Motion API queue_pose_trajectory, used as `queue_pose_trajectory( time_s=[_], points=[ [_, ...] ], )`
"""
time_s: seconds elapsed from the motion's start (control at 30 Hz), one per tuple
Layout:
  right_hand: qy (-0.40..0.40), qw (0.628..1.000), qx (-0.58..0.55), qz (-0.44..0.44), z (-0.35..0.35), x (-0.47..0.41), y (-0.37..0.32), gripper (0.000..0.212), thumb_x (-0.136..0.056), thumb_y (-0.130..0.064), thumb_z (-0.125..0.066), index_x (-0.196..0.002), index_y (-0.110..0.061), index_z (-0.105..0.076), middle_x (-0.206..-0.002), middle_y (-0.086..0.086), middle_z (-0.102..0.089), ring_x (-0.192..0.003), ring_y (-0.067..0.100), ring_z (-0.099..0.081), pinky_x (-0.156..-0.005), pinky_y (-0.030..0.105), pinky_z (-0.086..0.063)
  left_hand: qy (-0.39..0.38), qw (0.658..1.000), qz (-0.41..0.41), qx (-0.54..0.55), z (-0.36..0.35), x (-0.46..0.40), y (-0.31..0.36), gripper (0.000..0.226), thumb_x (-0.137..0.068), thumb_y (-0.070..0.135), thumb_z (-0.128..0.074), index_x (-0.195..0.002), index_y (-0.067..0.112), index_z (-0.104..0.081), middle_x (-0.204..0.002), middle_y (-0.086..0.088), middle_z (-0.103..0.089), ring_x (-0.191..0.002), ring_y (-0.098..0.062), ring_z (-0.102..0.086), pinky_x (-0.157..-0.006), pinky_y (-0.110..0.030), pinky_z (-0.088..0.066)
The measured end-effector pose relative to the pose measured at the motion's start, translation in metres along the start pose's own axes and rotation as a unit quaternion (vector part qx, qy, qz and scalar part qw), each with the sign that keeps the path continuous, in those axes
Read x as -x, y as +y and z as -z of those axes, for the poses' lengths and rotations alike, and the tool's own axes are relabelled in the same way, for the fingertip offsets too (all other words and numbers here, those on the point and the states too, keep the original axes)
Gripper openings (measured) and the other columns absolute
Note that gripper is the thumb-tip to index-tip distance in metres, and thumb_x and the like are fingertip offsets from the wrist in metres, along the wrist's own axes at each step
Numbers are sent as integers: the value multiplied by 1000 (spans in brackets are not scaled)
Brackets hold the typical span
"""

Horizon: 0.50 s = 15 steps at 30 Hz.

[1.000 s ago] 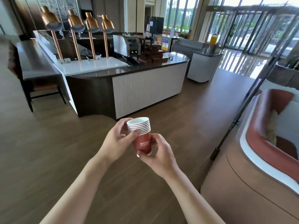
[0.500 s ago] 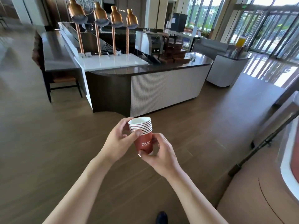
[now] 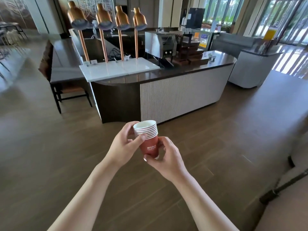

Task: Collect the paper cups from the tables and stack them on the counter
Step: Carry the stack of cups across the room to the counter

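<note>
Stack of red paper cups (image 3: 148, 139), nested, upright: left hand (image 3: 124, 147) grips rims, right hand (image 3: 166, 157) grips base. Beyond: dark worktop (image 3: 166, 75), four copper heat lamps (image 3: 106, 15), toaster (image 3: 160, 44).

The nested cups in the stack of paper cups (image 3: 148, 140) show only their rims, and their exact count is hard to tell. The left hand (image 3: 124, 148) hides the stack's left side, while the right hand (image 3: 166, 157) covers its base. Small print under the logo is too small to read. Both forearms are cut off by the bottom edge. The chairs (image 3: 10, 33) at far left are blurred.
</note>
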State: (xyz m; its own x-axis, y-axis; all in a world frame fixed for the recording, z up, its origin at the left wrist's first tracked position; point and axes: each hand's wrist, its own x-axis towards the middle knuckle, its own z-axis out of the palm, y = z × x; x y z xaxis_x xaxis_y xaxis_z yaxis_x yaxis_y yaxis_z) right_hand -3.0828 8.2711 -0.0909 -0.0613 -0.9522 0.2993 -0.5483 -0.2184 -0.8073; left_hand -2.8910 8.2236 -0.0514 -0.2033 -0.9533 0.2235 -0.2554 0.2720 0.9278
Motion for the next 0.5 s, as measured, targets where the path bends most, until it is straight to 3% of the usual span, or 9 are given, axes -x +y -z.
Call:
queue_pose_trajectory(
  time_s=[0.23,0.5],
  points=[
    [20,1000,-11,-2,51,-96,57,48,-68,-50,-82,-108,-35,-60,-107,-20,-63,-106,5,-62,-86,21,-51,-19,1000,-8,-11,-58,-108,11,35,-91,52,-69,-125,48,-60,-124,27,-68,-120,2,-64,-89,-29,-58],
    [37,999,-15,-13,79,-166,113,50,-69,-48,-84,-110,-31,-61,-107,-19,-63,-105,6,-62,-87,21,-52,-49,999,-1,-19,-107,-193,1,35,-95,46,-71,-128,47,-59,-122,31,-68,-111,1,-69,-82,-8,-51]
  ],
)
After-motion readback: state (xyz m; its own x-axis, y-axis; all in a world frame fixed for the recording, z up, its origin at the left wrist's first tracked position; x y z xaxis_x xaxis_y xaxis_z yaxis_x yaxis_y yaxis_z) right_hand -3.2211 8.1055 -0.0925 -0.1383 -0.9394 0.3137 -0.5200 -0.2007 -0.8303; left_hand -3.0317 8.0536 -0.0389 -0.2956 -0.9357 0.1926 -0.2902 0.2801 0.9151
